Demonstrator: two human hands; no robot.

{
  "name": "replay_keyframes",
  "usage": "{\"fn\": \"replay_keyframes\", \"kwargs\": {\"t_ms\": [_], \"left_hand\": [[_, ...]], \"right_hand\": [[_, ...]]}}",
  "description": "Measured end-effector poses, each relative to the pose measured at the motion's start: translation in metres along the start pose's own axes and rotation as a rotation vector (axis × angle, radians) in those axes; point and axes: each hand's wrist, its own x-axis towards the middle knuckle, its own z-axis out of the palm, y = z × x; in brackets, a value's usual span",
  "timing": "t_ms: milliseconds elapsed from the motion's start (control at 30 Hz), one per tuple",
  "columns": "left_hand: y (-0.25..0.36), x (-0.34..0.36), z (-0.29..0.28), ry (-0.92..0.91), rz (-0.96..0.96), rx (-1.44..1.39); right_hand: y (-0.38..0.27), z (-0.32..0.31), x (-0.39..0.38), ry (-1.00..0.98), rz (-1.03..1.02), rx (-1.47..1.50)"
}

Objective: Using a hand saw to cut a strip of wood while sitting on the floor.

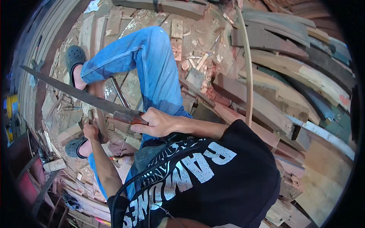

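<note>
My right hand (156, 122) is closed around the dark wooden handle (127, 117) of a handsaw, whose long blade (68, 86) stretches up and left across the space between my legs. My left hand (91, 130) is lower, closed on a narrow piece of wood (90, 116) below the blade, beside my lower clog (76, 148). Whether the blade touches wood I cannot tell. A metal bar (119, 93) lies behind the blade. My jeans-clad knee (156, 41) is raised above my right hand.
Stacked planks and beams (281, 79) fill the right side, with a long thin strip (247, 64) running upright through the view. More long boards (28, 76) line the left edge. Offcuts and shavings (197, 60) litter the floor. A yellow container (11, 110) sits at far left.
</note>
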Motion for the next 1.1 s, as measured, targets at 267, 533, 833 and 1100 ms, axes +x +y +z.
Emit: {"fn": "replay_keyframes", "kwargs": {"t_ms": [267, 533, 833, 1100], "left_hand": [[0.003, 0.002, -0.010, -0.216, 0.081, -0.143], [0.019, -0.022, -0.025, -0.268, 0.081, -0.305], [0.016, -0.040, -0.031, -0.204, 0.067, -0.370], [0.038, -0.031, -0.026, -0.220, 0.075, -0.495]], "right_hand": [[-0.021, -0.037, -0.014, -0.077, -0.011, 0.098], [-0.033, 0.025, 0.023, -0.176, -0.196, 0.181], [-0.078, 0.020, 0.055, -0.390, -0.450, -0.077], [-0.115, 0.021, 0.013, -0.262, -0.518, -0.208]]}}
